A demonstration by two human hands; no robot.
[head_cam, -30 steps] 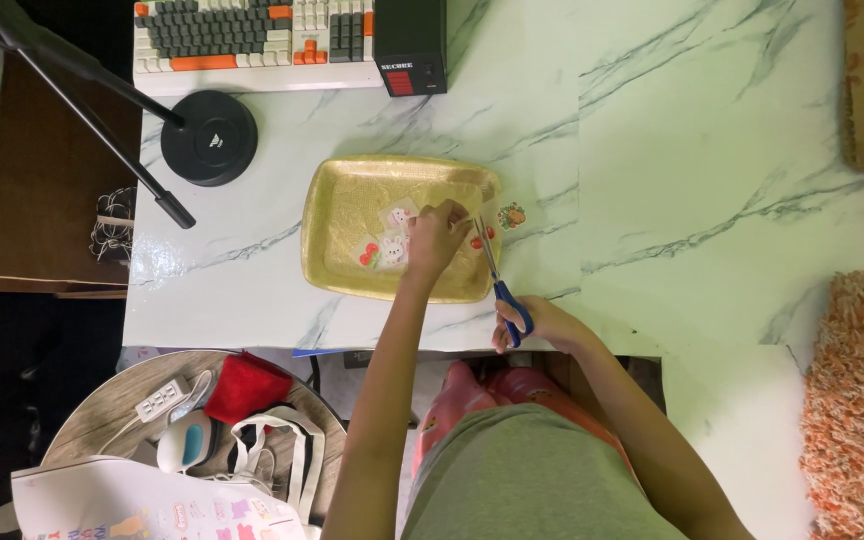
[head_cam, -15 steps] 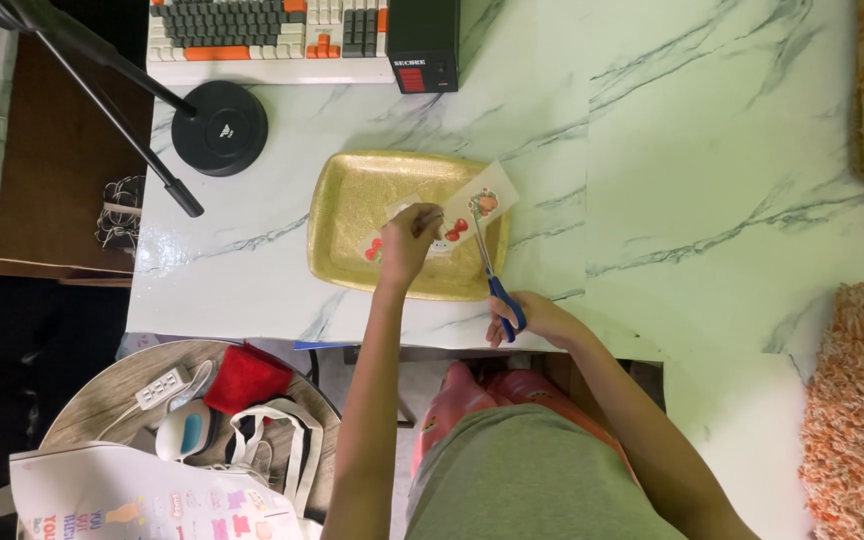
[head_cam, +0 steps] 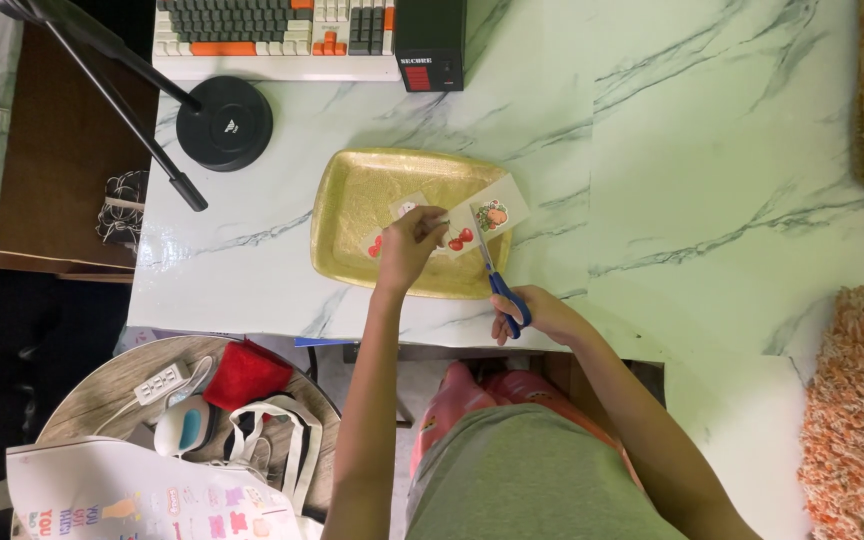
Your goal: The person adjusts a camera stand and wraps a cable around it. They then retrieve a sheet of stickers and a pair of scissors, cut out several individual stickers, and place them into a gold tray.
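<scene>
My left hand (head_cam: 408, 247) pinches a strip of white paper with small coloured pictures (head_cam: 490, 215) above a shallow gold tray (head_cam: 352, 200). My right hand (head_cam: 537, 313) grips blue-handled scissors (head_cam: 497, 282), whose blades point up into the strip between two pictures. Small cut paper pieces (head_cam: 407, 206) lie in the tray beside my left hand. The tray sits on a white marble-pattern table (head_cam: 652, 160).
A keyboard (head_cam: 272, 25) and a black box (head_cam: 430, 40) lie at the far edge. A round black stand base (head_cam: 224, 122) with a tripod leg (head_cam: 132, 110) is left of the tray. An orange fluffy duster (head_cam: 857, 400) lies right. Bags and a power strip (head_cam: 160, 382) sit below left.
My left hand has lifted the picture strip up and to the right over the tray's right rim. The scissors have followed, and their blades now meet the strip.
</scene>
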